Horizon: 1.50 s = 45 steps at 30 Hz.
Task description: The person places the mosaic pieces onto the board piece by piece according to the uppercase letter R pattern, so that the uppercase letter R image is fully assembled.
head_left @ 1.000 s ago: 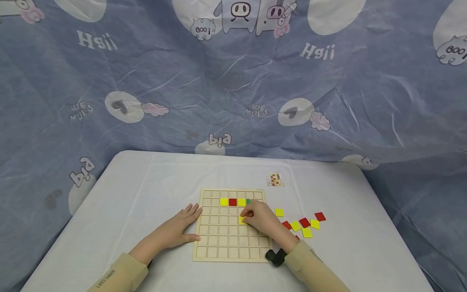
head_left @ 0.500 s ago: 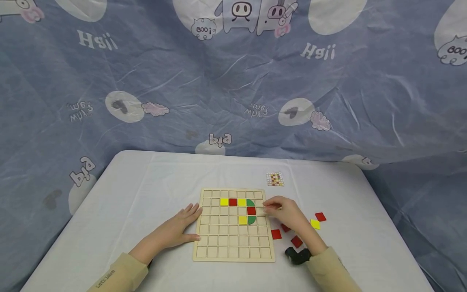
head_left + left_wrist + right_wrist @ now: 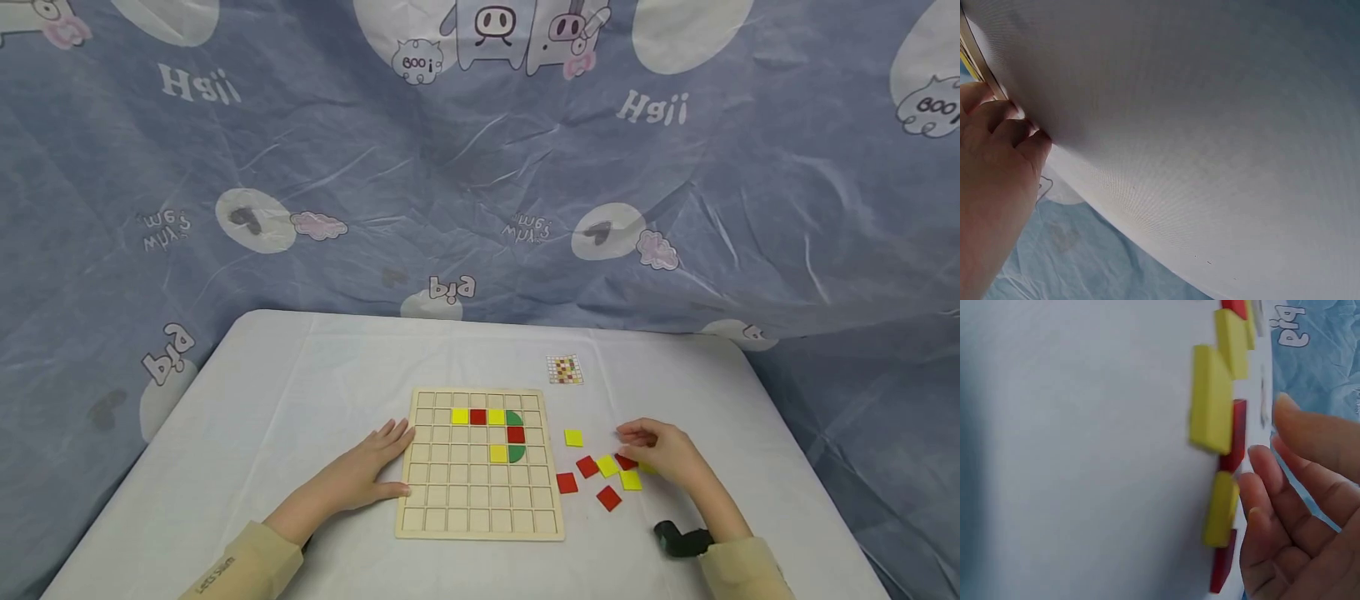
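Observation:
A wooden grid board lies on the white table. It holds yellow, red and green tiles in its upper right cells. My left hand lies flat on the table, its fingertips touching the board's left edge. Right of the board my right hand hovers over loose red and yellow tiles. Its fingers are relaxed beside a yellow tile and hold nothing. One red tile is partly hidden under it.
A small pattern card lies behind the board. A single yellow tile sits between the board and the loose pile. A blue printed cloth hangs behind the table. A black wrist device sits at my right sleeve.
My right hand left the board's right side and moved right, over the loose tiles. The left hand and the board stayed put.

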Tool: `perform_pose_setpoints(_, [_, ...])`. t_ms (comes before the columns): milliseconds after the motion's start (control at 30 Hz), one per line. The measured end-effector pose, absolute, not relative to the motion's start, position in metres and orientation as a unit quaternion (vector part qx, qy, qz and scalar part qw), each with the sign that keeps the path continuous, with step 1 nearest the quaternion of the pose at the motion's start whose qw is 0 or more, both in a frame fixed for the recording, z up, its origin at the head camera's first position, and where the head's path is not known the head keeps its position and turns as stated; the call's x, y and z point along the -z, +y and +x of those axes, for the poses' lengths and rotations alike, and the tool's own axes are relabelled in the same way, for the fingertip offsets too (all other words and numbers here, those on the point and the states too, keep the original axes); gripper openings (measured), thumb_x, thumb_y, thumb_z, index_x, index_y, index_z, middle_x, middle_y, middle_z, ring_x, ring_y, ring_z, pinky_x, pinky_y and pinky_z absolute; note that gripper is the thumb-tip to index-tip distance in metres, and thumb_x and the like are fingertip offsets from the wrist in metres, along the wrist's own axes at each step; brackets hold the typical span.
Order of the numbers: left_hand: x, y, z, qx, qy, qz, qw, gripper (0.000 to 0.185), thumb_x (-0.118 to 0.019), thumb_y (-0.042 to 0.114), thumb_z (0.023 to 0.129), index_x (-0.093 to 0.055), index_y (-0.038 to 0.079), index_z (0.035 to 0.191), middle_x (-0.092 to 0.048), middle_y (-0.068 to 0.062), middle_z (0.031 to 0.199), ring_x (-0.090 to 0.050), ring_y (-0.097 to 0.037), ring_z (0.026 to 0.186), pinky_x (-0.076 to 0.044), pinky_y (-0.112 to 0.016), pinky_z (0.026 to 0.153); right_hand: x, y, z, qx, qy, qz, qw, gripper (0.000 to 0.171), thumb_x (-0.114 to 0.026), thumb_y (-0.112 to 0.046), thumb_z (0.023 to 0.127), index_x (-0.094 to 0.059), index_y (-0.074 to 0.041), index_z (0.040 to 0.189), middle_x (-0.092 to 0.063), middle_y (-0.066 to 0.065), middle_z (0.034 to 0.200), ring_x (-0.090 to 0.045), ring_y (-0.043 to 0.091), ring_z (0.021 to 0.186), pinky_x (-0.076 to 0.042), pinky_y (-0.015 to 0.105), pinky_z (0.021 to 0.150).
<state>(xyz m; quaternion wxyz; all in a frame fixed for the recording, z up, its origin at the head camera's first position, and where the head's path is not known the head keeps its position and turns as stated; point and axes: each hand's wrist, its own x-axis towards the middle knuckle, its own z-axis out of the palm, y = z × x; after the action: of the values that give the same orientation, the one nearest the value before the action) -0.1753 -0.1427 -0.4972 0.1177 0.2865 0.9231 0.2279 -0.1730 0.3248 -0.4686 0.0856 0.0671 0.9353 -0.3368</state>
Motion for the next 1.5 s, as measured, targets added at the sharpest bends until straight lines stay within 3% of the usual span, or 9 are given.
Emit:
perform_pose_setpoints(267, [0.498,-0.143,-0.176,-0.229,0.922,0.289,0.114,0.085,-0.068,0.045,0.089,-0.032,0.004,0.153,-0.025,-0.018,0.161,-0.021,-0.041,0.149,-0.024,-0.055,0.120,0.478,0.335,-0.169,0.328,0.937,0.066,0.104,0.035,-0.081,-0.018,0.081,-0.069,-0.002,0.110,-0.062,0.005,0.091,-0.053,0.020,0.084,-0.047,0.027,0.071])
perform_pose_setpoints(667, [0.501,-0.143,-0.178,-0.224,0.923,0.291,0.114,0.085,-0.067,0.048,0.089,-0.032,0.006,0.154,-0.025,-0.017,0.162,-0.022,-0.039,0.150,-0.024,-0.055,0.121,0.474,0.330,-0.171,0.299,0.944,0.067,0.121,0.026,-0.082,-0.016,0.080,-0.067,-0.003,0.097,-0.056,0.006,0.083,-0.050,0.020,0.081,-0.043,0.027,0.067])
perform_pose_setpoints(1200, [0.501,-0.145,-0.177,-0.223,0.924,0.287,0.115,0.087,-0.067,0.049,0.088,-0.031,0.005,0.154,-0.025,-0.017,0.161,-0.021,-0.039,0.150,-0.023,-0.054,0.121,0.466,0.329,-0.167,0.304,0.944,0.044,0.123,0.020,-0.082,-0.017,0.080,-0.067,-0.008,0.089,-0.058,0.003,0.079,-0.051,0.019,0.076,-0.044,0.027,0.065])
perform_pose_setpoints(1500, [0.502,-0.145,-0.177,-0.227,0.923,0.288,0.117,0.087,-0.066,0.050,0.088,-0.031,0.006,0.154,-0.024,-0.017,0.162,-0.020,-0.039,0.150,-0.022,-0.055,0.121,0.456,0.291,-0.175,0.388,0.917,0.033,0.083,0.025,-0.082,-0.019,0.081,-0.067,-0.005,0.096,-0.065,0.004,0.086,-0.058,0.016,0.076,-0.052,0.021,0.066])
